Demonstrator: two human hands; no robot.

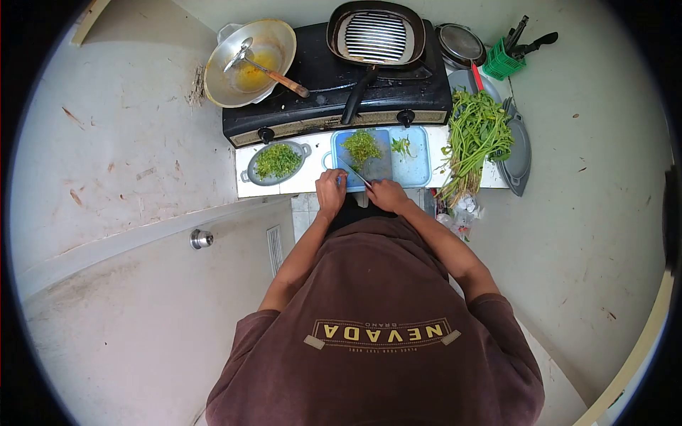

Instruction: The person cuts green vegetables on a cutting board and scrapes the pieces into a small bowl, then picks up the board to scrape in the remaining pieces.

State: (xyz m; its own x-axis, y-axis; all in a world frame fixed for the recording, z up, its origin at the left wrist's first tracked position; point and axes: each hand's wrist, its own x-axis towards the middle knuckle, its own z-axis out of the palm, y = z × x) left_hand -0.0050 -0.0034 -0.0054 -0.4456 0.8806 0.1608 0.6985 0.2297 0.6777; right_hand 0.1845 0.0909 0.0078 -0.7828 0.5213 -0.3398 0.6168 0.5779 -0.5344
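Note:
My right hand (386, 195) is closed around the handle of a knife (354, 172), whose blade points up and left over a blue cutting board (380, 167). At the board's near left edge, my left hand (332, 190) has its fingers bent together; whatever they hold is hidden. Chopped greens (361, 146) lie in a heap on the board, beyond the blade. To their right, a few loose leaves (403, 147) rest in a light blue tray (420, 170). More chopped greens (277, 161) fill a grey oval dish (250, 172) left of the board.
Behind the board stands a black stove (312, 89) bearing a wok (215, 74) with a wooden-handled ladle (277, 77) and a grill pan (332, 35). At right are a bundle of leafy stems (476, 135), a grey lid-like plate (521, 160) and a green basket (503, 62) of utensils.

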